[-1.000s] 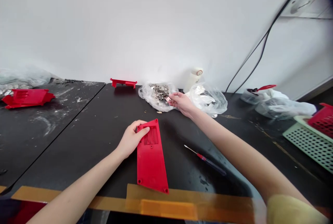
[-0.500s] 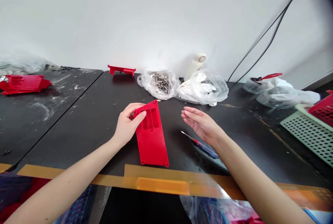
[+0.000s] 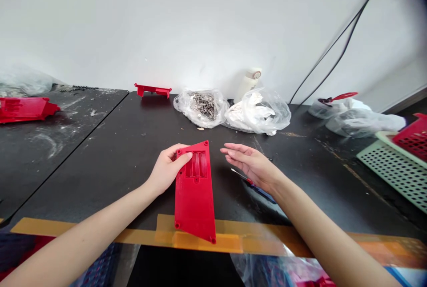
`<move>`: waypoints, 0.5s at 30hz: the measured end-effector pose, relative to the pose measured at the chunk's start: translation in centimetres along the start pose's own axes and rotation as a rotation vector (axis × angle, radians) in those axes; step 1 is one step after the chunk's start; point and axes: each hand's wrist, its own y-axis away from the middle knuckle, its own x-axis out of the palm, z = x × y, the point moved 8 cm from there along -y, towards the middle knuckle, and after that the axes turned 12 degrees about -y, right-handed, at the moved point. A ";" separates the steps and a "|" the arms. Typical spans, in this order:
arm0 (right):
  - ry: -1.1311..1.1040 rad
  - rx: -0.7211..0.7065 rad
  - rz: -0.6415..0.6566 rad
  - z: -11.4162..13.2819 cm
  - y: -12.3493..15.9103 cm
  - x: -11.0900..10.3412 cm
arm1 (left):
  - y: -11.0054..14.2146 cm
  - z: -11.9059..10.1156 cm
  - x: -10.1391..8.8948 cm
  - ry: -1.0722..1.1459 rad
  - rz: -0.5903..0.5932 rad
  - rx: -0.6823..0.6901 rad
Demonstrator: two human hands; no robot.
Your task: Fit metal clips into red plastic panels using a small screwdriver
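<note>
My left hand (image 3: 168, 167) grips a flat red plastic panel (image 3: 195, 207) at its upper left corner, thumb on the front face. The panel has small round holes at its corners and a recessed, ribbed compartment near the top. Its lower end overlaps the taped table edge. To its right, my right hand (image 3: 250, 164) hovers apart from it, fingers stretched out and nothing visible in them. Partly hidden below that hand, a screwdriver (image 3: 249, 181) with a red and blue handle lies on the black table (image 3: 140, 149).
Clear bags of small metal parts (image 3: 203, 104) and white material (image 3: 250, 113) rest at the back, before a white bottle (image 3: 247, 84). More red parts (image 3: 152, 89) stand at the back and far left. A pale green basket (image 3: 393, 171) sits at right.
The red panel has come down nearer to me and turned slightly in my left hand. My right hand has moved left, closer to the panel, covering more of the screwdriver.
</note>
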 end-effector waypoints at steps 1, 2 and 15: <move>0.001 0.004 0.007 -0.1 0.0 0.0 | 0.0 0.1 0.0 0.002 -0.001 -0.006; 0.005 0.005 0.014 -0.1 0.0 -0.1 | 0.0 0.2 0.0 0.002 -0.001 -0.012; 0.034 0.028 0.087 0.1 1.2 1.6 | 0.1 1.6 0.9 -0.006 0.053 -0.129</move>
